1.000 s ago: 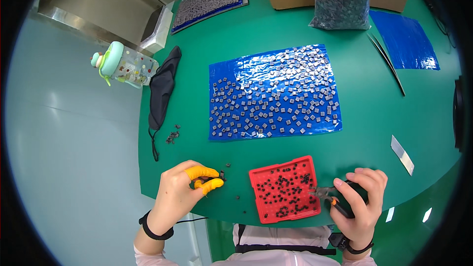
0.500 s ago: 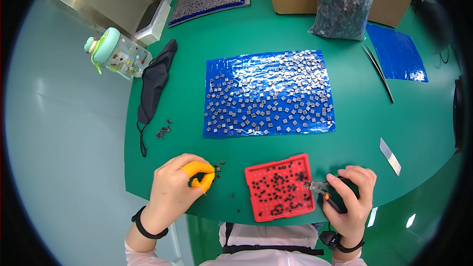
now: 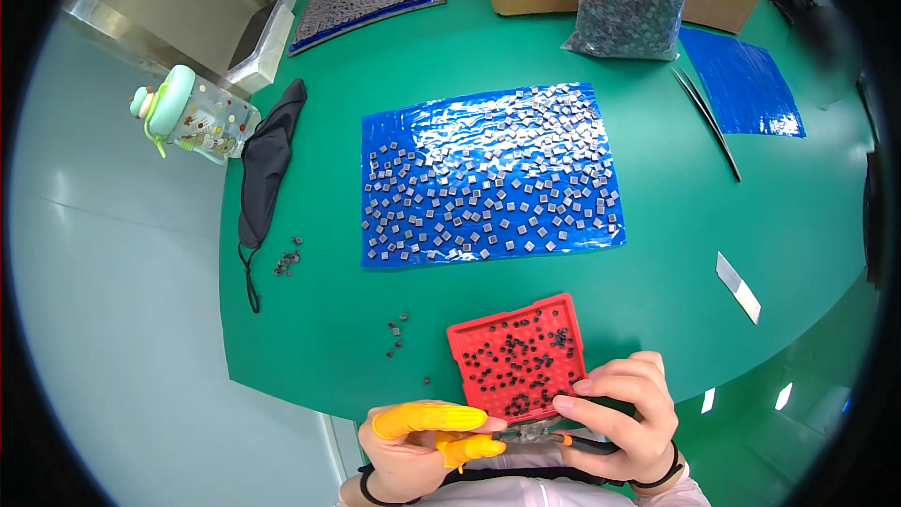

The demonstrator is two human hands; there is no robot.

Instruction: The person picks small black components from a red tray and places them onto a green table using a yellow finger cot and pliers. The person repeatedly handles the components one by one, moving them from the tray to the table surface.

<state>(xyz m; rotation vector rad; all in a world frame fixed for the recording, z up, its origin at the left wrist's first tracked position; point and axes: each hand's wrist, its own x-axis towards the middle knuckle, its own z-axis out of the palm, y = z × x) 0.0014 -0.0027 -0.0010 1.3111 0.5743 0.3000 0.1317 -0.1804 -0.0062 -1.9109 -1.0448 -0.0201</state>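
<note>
Left hand (image 3: 413, 446) has come off the table and moved right to meet the right hand (image 3: 624, 418) at the near edge, just below the red tray (image 3: 516, 357). The two now work on one small grey part (image 3: 537, 432). Left fingertips, orange-capped, pinch toward it; right hand is clamped on pliers (image 3: 572, 439) gripping that part.

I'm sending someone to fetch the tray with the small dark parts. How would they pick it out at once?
On the green table, look at the near edge, just below the big blue sheet strewn with small grey squares. The red tray sits there, right in front of the person's hands. It is the only red thing on the table, square, gridded, and dotted with tiny dark pieces.
</note>
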